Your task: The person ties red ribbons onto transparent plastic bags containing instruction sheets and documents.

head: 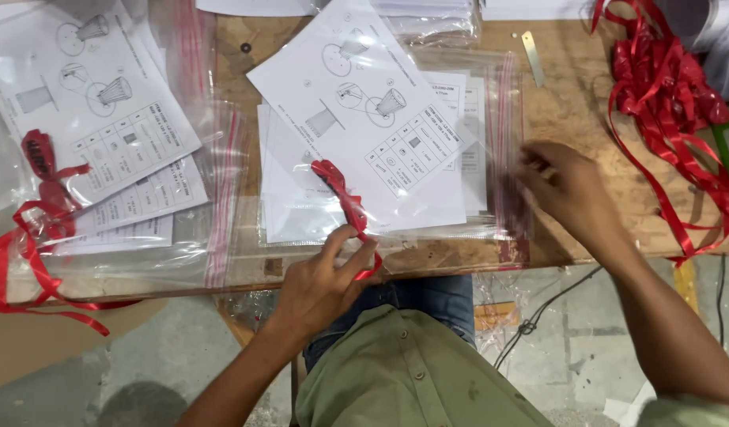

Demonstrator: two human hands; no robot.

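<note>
Both hands grip a glossy clear bag; right hand seemingly blurred.

A tangle of red ribbon lies at the far right of the wooden surface, a small metal strip nearby; at left, bagged instruction sheets with another red ribbon; cables on the floor

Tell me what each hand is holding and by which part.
The left hand pinches a red ribbon at its lower end. The right hand grips the clear zip bag at its red-striped opening edge.
</note>
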